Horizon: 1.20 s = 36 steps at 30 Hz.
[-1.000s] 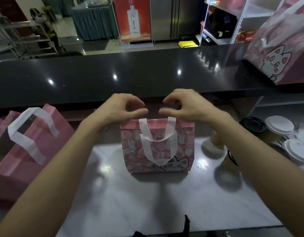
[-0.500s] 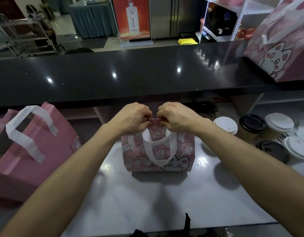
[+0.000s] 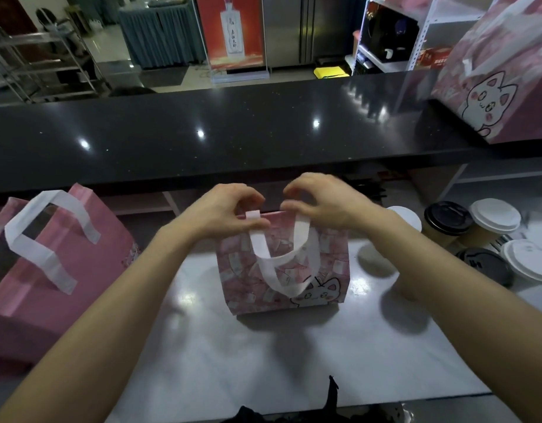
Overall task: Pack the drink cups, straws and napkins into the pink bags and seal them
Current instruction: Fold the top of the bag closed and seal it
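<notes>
A small pink bag (image 3: 283, 270) stands upright mid-surface (image 3: 233, 355). The left hand (image 3: 224, 210) pinches its top edge by the white handle (image 3: 281, 257); the right hand (image 3: 321, 201) hovers curled just above the rim, grip unclear. Lidded cups (image 3: 477, 224) cluster at right.

We see open tabletop (image 3: 263, 361) before the small pink bag (image 3: 285, 270), hemmed by lidded cups (image 3: 477, 233) right and a larger bag (image 3: 50, 270) left.
</notes>
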Tool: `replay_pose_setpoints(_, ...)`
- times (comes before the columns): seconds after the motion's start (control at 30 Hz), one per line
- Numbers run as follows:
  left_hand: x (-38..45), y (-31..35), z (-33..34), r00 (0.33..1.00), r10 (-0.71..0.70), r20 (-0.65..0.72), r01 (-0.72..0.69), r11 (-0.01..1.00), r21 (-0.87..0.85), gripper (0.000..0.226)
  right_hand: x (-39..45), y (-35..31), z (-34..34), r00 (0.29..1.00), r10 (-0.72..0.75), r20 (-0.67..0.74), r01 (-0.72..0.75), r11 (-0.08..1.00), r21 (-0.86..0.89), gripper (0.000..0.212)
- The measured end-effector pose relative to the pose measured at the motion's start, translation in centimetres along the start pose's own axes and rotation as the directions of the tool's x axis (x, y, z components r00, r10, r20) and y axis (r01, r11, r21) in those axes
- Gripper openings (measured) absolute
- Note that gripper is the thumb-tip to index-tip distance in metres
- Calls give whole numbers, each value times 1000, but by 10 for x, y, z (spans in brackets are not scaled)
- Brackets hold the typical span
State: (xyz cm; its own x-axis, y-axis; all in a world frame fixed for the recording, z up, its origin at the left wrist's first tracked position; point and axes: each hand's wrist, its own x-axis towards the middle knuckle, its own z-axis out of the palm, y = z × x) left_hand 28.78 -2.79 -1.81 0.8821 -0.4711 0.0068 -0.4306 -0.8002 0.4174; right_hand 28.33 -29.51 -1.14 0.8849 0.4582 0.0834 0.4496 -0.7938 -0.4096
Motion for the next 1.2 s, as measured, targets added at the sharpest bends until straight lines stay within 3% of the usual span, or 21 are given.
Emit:
replay_pose_setpoints(0.1,-18,-20,-22,999,-37,13,38,988,-152,65,-20,23,-14,992,92,-82,-80,987,138,47)
replay_pose_setpoints(0.2,-29,-30,-30,996,-37,80,45,993,-112,54,-40,39,-21,993,109,44,-114,981,154,32)
replay_pose_setpoints(0.3,-29,-28,-24,995,-24,98,24,1000,5,36,-44,41,-15,981,116,153,-125,991,52,40)
replay_pose_setpoints(0.4,-25,-22,-19,999,20,46,-24,996,87,20,-39,40,-3,992,101,76,-99,994,-36,26)
replay_pose_setpoints(0.6,-27,-24,-8,990,90,-104,-69,979,192,12,-43,50,10,993,106,-46,-105,994,24,14)
replay_pose_setpoints(0.83,-23,-35,-4,987,83,-138,-64,989,133,19,-56,61,9,978,75,-197,-84,996,-39,6)
replay_pose_setpoints(0.93,-20,-40,-5,979,58,-194,-49,998,49,20,-63,61,10,973,103,-208,-111,994,-23,22)
replay_pose_setpoints(1.07,-11,-35,1,950,38,-310,-10,996,90,24,-71,48,16,983,97,-156,-104,994,-37,30)
replay_pose_setpoints(1.2,-13,-21,19,924,-181,-336,199,980,19,79,-90,27,17,961,207,-184,-221,974,-54,35)
